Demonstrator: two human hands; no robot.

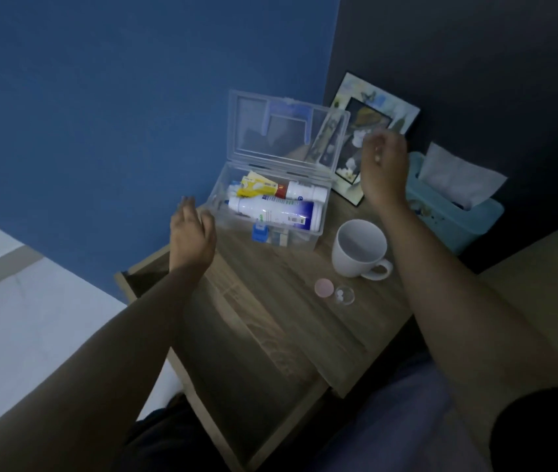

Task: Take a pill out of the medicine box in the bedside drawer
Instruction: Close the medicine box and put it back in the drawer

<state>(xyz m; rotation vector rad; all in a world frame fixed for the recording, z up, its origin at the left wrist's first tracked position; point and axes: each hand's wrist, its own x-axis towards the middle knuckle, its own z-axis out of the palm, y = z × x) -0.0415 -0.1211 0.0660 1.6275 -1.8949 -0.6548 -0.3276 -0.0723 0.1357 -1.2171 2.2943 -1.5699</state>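
A clear plastic medicine box (pixel 315 233) stands open on the wooden bedside table (pixel 270 301), its lid (pixel 288 127) tipped back. Inside lie white bottles (pixel 277 211) and a yellow packet (pixel 257 185). In front of it sit a pink cap (pixel 324 287) and a small clear cup (pixel 344 296) with white pills in it. My left hand (pixel 190 233) hovers at the box's left end, fingers apart, holding nothing. My right hand (pixel 385 165) is raised beside the lid's right edge, blurred, fingers curled; whether it holds anything is unclear.
A white mug (pixel 359 248) stands right of the box. A framed picture (pixel 369 131) leans on the dark wall, with a teal tissue box (pixel 454 212) beside it. The drawer (pixel 236 369) below the tabletop is pulled out. A white bed (pixel 15 318) lies at left.
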